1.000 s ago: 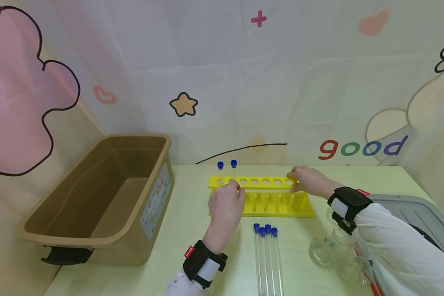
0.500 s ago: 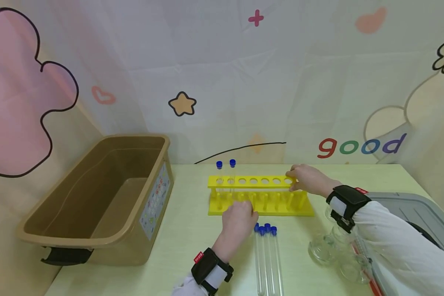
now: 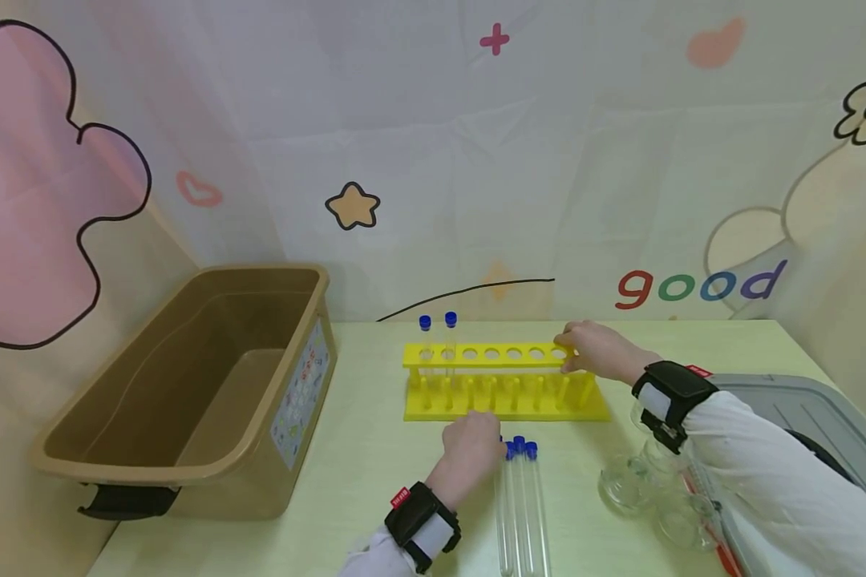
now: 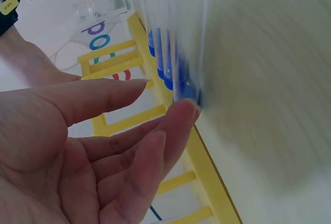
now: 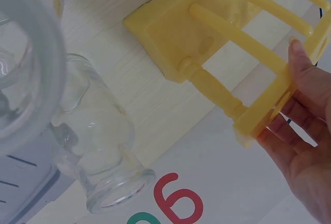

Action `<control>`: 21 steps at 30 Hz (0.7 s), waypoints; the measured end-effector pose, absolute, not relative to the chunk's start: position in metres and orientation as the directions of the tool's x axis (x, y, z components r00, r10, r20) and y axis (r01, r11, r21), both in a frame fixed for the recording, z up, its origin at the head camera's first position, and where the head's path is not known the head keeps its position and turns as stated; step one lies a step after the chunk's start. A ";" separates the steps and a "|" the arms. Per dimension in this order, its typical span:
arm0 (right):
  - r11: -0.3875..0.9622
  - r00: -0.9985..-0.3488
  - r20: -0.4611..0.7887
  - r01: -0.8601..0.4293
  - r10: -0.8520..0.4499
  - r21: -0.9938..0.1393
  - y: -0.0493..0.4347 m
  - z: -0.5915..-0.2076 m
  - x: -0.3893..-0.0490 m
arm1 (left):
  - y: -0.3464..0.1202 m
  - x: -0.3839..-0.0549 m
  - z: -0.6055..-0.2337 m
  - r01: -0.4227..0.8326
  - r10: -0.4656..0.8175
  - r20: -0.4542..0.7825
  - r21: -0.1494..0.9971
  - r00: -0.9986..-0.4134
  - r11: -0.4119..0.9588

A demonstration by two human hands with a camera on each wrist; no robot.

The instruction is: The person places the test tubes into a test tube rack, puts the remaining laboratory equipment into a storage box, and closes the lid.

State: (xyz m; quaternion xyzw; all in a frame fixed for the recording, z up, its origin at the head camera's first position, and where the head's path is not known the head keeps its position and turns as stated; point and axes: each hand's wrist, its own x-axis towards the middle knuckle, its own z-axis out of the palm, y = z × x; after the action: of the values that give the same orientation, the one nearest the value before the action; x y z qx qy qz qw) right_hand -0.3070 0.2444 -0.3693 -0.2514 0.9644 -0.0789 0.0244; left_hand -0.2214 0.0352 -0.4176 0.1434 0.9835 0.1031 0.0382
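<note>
A yellow test tube rack (image 3: 507, 410) stands at the back of the table, with two blue-capped test tubes (image 3: 451, 320) upright in its leftmost holes. My right hand (image 3: 603, 353) grips the right end of its top bar, thumb on one side and fingers on the other, as the right wrist view shows. Several more capped test tubes (image 3: 523, 513) lie side by side in front of the rack. My left hand (image 3: 472, 449) is at their capped ends. In the left wrist view its thumb and fingers stand apart, and a fingertip (image 4: 187, 106) reaches a blue cap (image 4: 187, 87), perhaps touching it.
A brown plastic bin (image 3: 188, 473) stands on the left. Clear glass vessels (image 3: 624, 485) sit under my right forearm, with a grey lid or tray (image 3: 772, 393) beyond them at the right. A printed cloth (image 3: 433, 160) hangs behind the table.
My left hand has left the second upright tube in the rack and come down and toward me to the lying tubes' caps. The right hand has stayed on the rack.
</note>
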 end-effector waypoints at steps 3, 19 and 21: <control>0.860 -0.871 -0.007 -0.484 -0.491 -0.161 0.245 -0.370 -0.307 | 0.037 -0.222 -0.420 0.272 0.288 -0.051 0.205 -0.956 0.940; 0.868 -0.878 -0.014 -0.471 -0.479 -0.158 0.244 -0.369 -0.306 | 0.035 -0.224 -0.433 0.239 0.258 -0.063 0.214 -0.964 0.947; 0.867 -0.877 -0.014 -0.473 -0.481 -0.155 0.244 -0.369 -0.306 | 0.033 -0.224 -0.434 0.224 0.245 -0.070 0.219 -0.967 0.950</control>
State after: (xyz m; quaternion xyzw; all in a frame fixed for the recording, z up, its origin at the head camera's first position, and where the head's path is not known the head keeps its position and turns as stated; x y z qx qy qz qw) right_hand -0.3065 0.2440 -0.3692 -0.2468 0.9659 -0.0735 0.0259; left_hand -0.2242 0.0326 -0.4337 0.1189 0.9861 0.1054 0.0484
